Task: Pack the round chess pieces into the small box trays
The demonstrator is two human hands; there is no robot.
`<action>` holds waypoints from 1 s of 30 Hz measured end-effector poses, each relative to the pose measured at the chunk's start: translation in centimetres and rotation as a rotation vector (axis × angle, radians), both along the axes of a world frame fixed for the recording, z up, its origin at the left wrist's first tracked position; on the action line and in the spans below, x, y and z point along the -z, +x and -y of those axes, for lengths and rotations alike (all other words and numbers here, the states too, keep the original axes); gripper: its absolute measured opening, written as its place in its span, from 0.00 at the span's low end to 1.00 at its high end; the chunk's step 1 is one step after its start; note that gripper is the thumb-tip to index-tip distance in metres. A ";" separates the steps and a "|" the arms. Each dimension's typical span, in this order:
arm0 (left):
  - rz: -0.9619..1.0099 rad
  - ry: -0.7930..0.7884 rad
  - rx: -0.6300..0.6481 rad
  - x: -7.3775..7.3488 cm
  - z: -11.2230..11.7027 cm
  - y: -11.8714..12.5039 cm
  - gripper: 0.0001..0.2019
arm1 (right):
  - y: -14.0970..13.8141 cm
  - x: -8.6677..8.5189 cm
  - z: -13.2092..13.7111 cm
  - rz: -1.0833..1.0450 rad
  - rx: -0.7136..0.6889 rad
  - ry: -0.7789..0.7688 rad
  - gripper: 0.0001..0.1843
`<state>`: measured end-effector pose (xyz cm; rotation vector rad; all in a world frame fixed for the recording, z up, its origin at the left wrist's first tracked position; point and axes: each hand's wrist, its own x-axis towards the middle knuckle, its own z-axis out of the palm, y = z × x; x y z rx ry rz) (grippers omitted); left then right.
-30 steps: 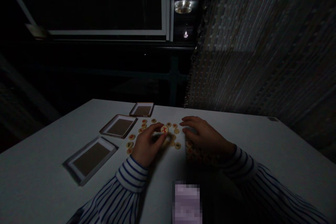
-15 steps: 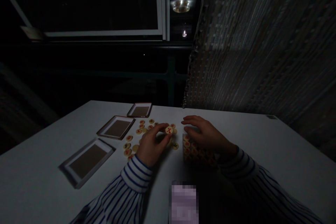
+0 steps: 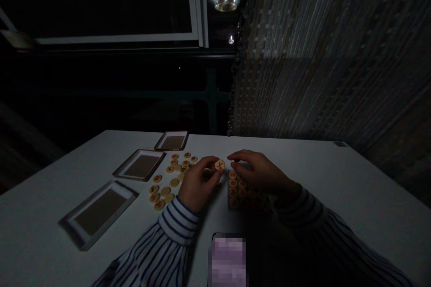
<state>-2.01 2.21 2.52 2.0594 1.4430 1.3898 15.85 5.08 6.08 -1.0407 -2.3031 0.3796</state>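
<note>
Between thumb and fingers, my left hand (image 3: pixel 198 184) pinches a round Chinese chess piece (image 3: pixel 220 165) with a red character facing me. My right hand (image 3: pixel 261 172) hovers just to the right of that piece, thumb and fingers apart with nothing between them. Under my right hand stands a box (image 3: pixel 229 197) filled with rows of red-marked chess pieces (image 3: pixel 242 193); its right part is hidden by my hand and shadow. Loose chess pieces (image 3: pixel 165 191), some red-marked, some dark-marked and some with blank faces up, lie scattered to the left of my left hand.
Three shallow box lids or trays (image 3: pixel 101 210), (image 3: pixel 139 164), (image 3: pixel 171 141) lie along the left of the white table (image 3: pixel 336 197). A phone-like object (image 3: pixel 229 260), blurred out, is at the near edge. A bead curtain (image 3: pixel 319 54) hangs at the back right.
My left hand has carried the chess piece slightly right, closer to my right hand and the box. The whole view has shifted, so the table things appear farther left.
</note>
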 end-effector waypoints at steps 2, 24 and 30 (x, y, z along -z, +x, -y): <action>0.006 -0.009 0.003 0.0 0.0 0.2 0.11 | 0.1 0.1 0.0 0.004 -0.002 -0.007 0.15; 0.456 -0.289 0.122 2.6 -0.8 2.0 0.11 | 0.7 0.6 -0.5 0.050 0.017 -0.017 0.15; 0.597 -0.377 0.189 3.2 -0.8 2.7 0.10 | 1.5 2.1 -0.7 0.116 0.004 -0.048 0.15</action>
